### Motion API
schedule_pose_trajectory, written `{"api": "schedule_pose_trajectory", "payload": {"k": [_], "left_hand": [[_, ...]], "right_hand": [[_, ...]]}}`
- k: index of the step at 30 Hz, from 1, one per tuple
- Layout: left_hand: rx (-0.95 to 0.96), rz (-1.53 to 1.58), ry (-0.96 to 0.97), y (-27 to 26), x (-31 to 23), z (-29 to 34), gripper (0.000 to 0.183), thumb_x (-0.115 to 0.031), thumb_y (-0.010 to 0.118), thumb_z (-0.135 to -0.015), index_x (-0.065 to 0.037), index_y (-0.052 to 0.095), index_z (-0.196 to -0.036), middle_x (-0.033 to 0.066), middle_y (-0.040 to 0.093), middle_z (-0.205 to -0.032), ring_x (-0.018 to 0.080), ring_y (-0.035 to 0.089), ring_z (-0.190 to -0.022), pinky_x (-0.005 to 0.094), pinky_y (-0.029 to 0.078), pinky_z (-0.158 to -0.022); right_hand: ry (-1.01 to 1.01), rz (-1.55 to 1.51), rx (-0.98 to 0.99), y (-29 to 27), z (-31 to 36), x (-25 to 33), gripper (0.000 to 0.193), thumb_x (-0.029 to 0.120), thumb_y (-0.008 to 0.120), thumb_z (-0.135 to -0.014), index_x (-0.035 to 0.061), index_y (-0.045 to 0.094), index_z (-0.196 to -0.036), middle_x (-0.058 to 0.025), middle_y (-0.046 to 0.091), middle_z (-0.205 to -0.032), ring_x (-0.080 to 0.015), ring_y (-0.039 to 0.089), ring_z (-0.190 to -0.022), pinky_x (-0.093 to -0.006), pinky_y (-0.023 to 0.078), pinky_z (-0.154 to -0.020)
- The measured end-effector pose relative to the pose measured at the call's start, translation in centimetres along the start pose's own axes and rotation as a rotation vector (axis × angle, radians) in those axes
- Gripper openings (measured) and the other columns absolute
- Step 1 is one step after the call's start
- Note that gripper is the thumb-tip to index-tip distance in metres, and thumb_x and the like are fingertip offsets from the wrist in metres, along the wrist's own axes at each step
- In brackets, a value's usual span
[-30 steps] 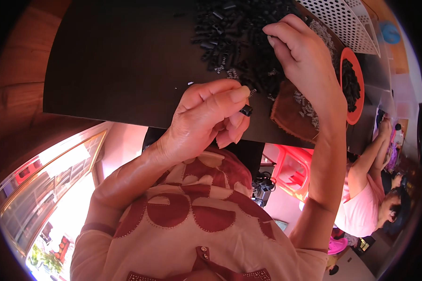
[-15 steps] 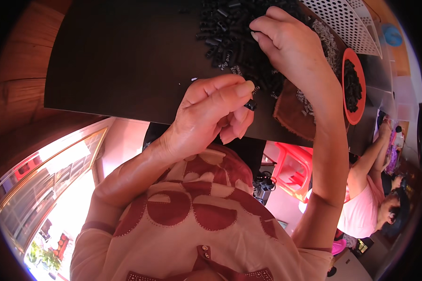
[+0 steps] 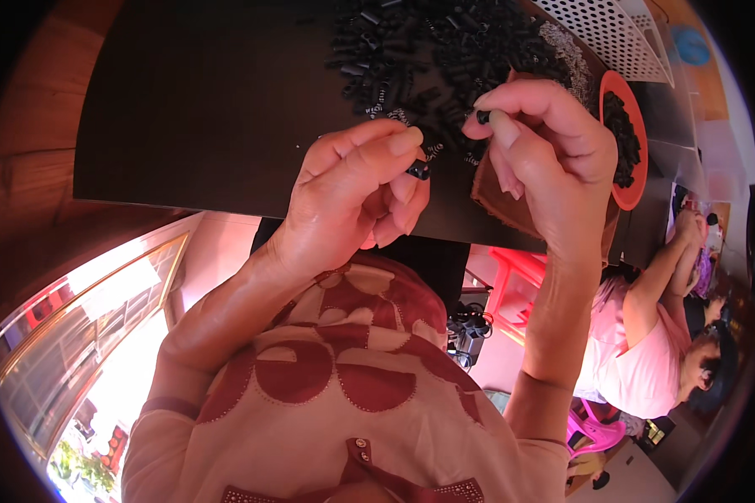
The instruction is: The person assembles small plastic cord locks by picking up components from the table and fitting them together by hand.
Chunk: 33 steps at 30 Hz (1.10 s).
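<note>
My left hand (image 3: 352,184) is closed over the near edge of the dark table, pinching a small shiny black tubular piece (image 3: 418,169) between thumb and fingers. To its right, my right hand (image 3: 545,151) pinches another small black piece (image 3: 483,116) between thumb and forefinger. The two pieces are apart. Behind both hands spreads a heap of small black tubes (image 3: 394,50). Small silvery coil springs (image 3: 386,112) lie among the tubes at the heap's near side. Which exact part my right hand holds is too small to tell.
An orange-red bowl (image 3: 640,142) with black pieces stands at the table's right. Silvery springs (image 3: 572,63) are piled beside a white perforated basket (image 3: 612,33). A brown cloth (image 3: 495,197) lies at the near edge of the dark table (image 3: 193,126). Another person (image 3: 637,352) sits at the right.
My right hand has drawn back from the heap toward my left hand, now with a small black piece in its fingertips. My left hand still pinches its black tubular piece.
</note>
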<state>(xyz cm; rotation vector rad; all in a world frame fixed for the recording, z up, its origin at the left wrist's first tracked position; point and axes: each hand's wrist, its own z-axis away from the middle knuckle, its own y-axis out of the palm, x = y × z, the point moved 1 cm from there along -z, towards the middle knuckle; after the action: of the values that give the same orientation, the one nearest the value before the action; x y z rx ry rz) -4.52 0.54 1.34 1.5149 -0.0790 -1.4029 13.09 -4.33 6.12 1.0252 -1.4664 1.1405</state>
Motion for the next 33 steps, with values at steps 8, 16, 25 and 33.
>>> {"api": "schedule_pose_trajectory", "payload": {"k": [8,16,25,33], "left_hand": [[0.032,0.020,0.035,-0.4,0.5,0.0,0.032,-0.028,0.042,-0.096,-0.008,0.046,-0.072,0.0109,0.051,-0.061,0.0124,0.038,-0.044,0.0240,0.031,-0.042],[0.026,-0.015,0.008,-0.2,0.2,0.3,0.031,-0.028,0.042,-0.096,-0.007,0.046,-0.073,0.0104,0.052,-0.061,0.0123,0.038,-0.044,0.0242,0.032,-0.042],[0.045,-0.005,0.015,-0.5,0.4,0.2,0.031,-0.028,0.043,-0.096,-0.005,0.047,-0.075,0.0108,0.051,-0.060,0.0126,0.039,-0.043,0.0243,0.032,-0.041],[0.051,-0.012,-0.014,-0.5,0.3,0.2,0.030,-0.028,0.044,-0.096,-0.002,0.050,-0.083,0.0112,0.051,-0.060,0.0122,0.039,-0.043,0.0241,0.033,-0.041]], "right_hand": [[-0.104,0.131,-0.076,2.4,2.6,0.1,0.012,-0.005,0.057,-0.086,0.0009,0.059,-0.096,0.0026,0.052,-0.077,-0.0005,0.042,-0.061,-0.0152,0.034,-0.054],[0.008,-0.111,-0.010,2.8,3.5,0.0,0.012,-0.005,0.059,-0.086,0.0004,0.055,-0.096,0.0018,0.055,-0.080,0.0001,0.047,-0.063,-0.0151,0.038,-0.054],[-0.099,0.254,-0.015,2.8,3.8,0.3,0.012,-0.002,0.059,-0.089,-0.0001,0.053,-0.099,0.0001,0.057,-0.076,-0.0007,0.046,-0.058,-0.0148,0.036,-0.051],[0.105,-0.306,-0.072,2.3,3.8,0.0,0.012,0.007,0.057,-0.093,-0.0003,0.051,-0.101,-0.0044,0.057,-0.072,-0.0021,0.043,-0.053,-0.0161,0.031,-0.044]]}}
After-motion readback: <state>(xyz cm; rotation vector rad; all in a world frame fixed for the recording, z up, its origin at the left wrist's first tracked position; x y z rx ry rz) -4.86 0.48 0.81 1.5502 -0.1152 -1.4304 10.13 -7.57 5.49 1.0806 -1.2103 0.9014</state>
